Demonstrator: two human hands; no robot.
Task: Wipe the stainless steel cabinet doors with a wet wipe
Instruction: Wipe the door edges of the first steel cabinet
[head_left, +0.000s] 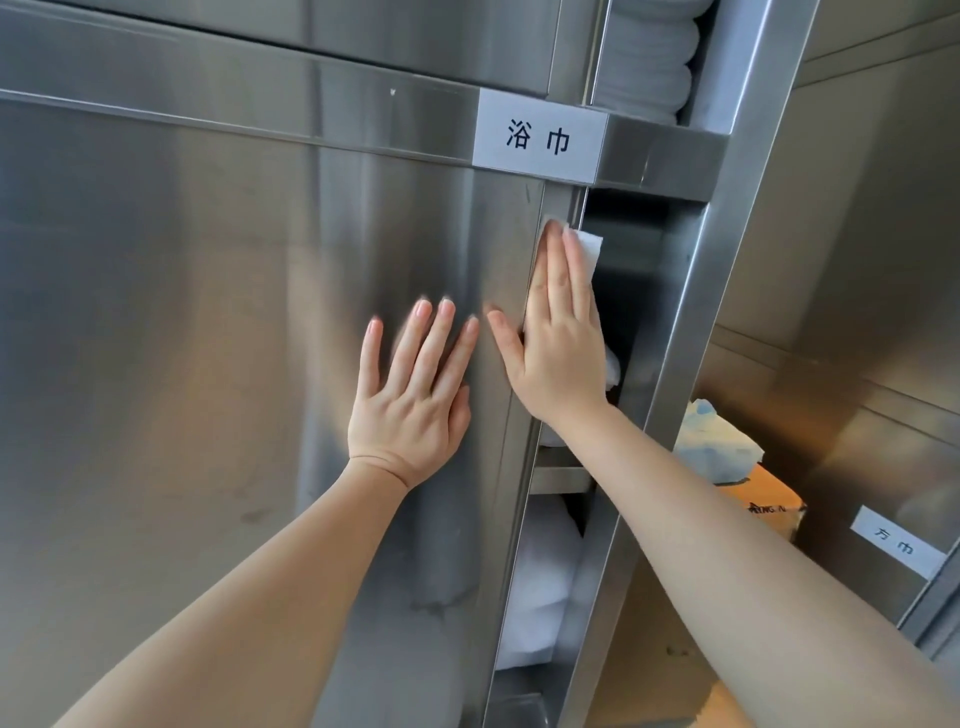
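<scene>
Wet wipe (589, 254): pressed flat under the straight fingers of the right hand (558, 343) against the right edge of the cabinet door (208, 312); a corner protrudes beyond the fingertips. Left hand (415, 395): laid flat on the door, fingers spread.

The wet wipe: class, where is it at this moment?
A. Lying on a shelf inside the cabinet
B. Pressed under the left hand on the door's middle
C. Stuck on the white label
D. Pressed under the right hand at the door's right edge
D: the wet wipe shows beyond the flat fingers of the right hand, at the right edge of the cabinet door; the left hand lies bare on the door.
</scene>
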